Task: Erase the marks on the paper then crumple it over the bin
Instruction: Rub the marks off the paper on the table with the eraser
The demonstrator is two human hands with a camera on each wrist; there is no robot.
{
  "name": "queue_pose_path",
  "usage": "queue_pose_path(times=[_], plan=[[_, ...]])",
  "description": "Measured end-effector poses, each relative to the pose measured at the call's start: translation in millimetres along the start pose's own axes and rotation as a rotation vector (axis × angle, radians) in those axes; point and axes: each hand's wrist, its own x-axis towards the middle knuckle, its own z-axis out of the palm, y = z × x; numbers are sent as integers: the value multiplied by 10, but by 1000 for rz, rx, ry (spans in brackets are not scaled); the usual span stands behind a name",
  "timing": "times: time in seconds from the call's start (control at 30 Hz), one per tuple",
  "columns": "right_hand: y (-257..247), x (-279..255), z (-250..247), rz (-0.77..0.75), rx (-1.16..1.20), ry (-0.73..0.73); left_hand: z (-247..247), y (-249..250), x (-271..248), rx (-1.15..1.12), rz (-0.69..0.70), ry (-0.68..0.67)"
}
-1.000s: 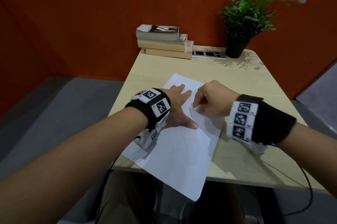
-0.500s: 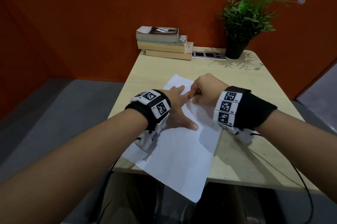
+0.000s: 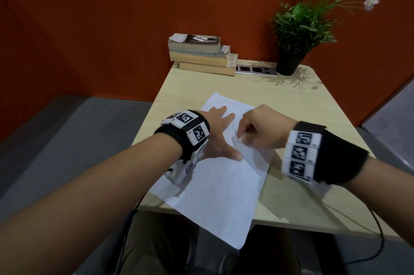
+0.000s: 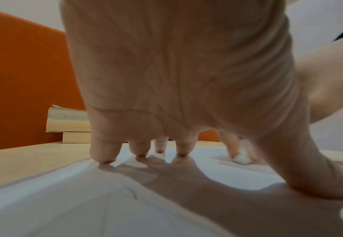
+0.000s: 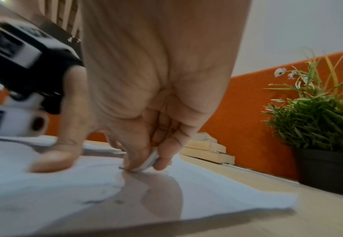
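A white sheet of paper (image 3: pixel 215 192) lies slanted on the pale wooden table (image 3: pixel 302 203), its near corner hanging over the front edge. My left hand (image 3: pixel 218 134) lies flat on the paper's left half, fingers spread, holding it down. My right hand (image 3: pixel 257 131) pinches a small white eraser (image 5: pixel 149 162) between thumb and fingers and presses it onto the paper just right of my left thumb (image 5: pixel 59 154). Faint pencil lines (image 5: pixel 105 197) show on the sheet near the eraser. The eraser (image 4: pixel 241 158) also appears in the left wrist view. No bin is in view.
A stack of three books (image 3: pixel 201 55) sits at the table's far edge against the orange wall. A potted green plant (image 3: pixel 291 35) stands at the far right, with a flat silver strip (image 3: pixel 255 70) between them. Grey floor lies left and right of the table.
My right hand went up-left along the paper to the left fingers, then came back down-right with the eraser. My left hand stayed flat on the sheet.
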Motion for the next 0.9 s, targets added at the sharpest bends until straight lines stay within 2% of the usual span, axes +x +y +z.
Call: queue_pose_path(times=[0.13, 0.27, 0.43, 0.5, 0.67, 0.77, 0.9], plan=[[-26, 318, -26, 67, 3, 105, -22, -45, 15, -68, 46, -20], [-57, 208, -4, 79, 22, 107, -22, -22, 0, -42, 34, -19], [-87, -284, 53, -15, -14, -58, 32, -16, 68, -31, -4, -31], [-85, -334, 30, -26, 7, -78, 39, -30, 89, -36, -3, -33], [-34, 101, -68, 53, 5, 59, 20, -55, 97, -42, 2, -34], [18, 392, -103, 117, -1, 64, 18, -56, 97, -66, -3, -19], [-6, 244, -61, 81, -1, 75, 4, -53, 98, -48, -8, -27]])
